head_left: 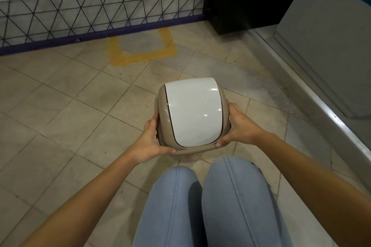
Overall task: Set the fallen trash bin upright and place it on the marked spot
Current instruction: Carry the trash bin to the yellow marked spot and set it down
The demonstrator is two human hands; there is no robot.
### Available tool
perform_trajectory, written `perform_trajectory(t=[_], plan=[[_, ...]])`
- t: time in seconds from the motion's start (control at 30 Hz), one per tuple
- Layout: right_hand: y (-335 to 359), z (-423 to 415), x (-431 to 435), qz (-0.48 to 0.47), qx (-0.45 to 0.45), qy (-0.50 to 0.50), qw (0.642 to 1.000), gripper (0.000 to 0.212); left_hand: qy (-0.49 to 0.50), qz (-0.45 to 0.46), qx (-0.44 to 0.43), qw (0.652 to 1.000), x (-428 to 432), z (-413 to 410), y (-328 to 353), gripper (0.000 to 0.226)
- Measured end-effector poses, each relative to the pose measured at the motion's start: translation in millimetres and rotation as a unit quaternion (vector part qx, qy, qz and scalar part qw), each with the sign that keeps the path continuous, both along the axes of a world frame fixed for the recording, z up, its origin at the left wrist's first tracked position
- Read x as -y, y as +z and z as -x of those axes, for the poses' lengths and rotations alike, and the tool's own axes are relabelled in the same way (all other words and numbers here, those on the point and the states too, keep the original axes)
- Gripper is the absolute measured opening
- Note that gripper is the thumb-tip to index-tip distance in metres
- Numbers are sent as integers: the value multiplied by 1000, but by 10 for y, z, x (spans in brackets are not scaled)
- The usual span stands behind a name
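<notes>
Both forearms are bare, without sleeves, and no watch, ring or bracelet is seen on the left hand (149, 143) or the right hand (240, 127). The fingernails are short and plain. The legs wear light blue jeans (202, 204) (a stitched seam runs along each leg). The cloth looks smooth, with few folds.

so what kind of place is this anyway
Probably an indoor corridor or utility corner of a public or commercial building, though that's a guess. The floor is beige tile, yellow tape marks a spot against a wall with a purple skirting strip, and a metal door threshold runs along the right.
</notes>
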State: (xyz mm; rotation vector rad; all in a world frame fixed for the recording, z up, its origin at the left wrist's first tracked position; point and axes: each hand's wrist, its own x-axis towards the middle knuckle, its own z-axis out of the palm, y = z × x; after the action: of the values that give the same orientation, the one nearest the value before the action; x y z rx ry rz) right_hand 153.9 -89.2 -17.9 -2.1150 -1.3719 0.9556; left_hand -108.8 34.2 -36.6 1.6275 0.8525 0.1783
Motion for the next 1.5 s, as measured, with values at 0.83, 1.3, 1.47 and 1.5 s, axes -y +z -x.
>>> perform_trajectory(t=[0.83, 1.3, 1.47, 1.5], plan=[[-74, -202, -891, -68, -42, -7, 997, 120, 121, 24, 39, 992, -547, -281, 31, 109], [63, -293, -1419, -44, 12, 3, 999, 115, 204, 0, -18, 979, -889, -497, 116, 94], [96, -278, -1564, -34, 31, 19, 999, 114, 212, 0, -21, 977, -999, -502, 131, 94], [93, -282, -1605, -32, 29, 23, 999, 114, 214, 6, -19, 977, -1030, -488, 127, 95]])
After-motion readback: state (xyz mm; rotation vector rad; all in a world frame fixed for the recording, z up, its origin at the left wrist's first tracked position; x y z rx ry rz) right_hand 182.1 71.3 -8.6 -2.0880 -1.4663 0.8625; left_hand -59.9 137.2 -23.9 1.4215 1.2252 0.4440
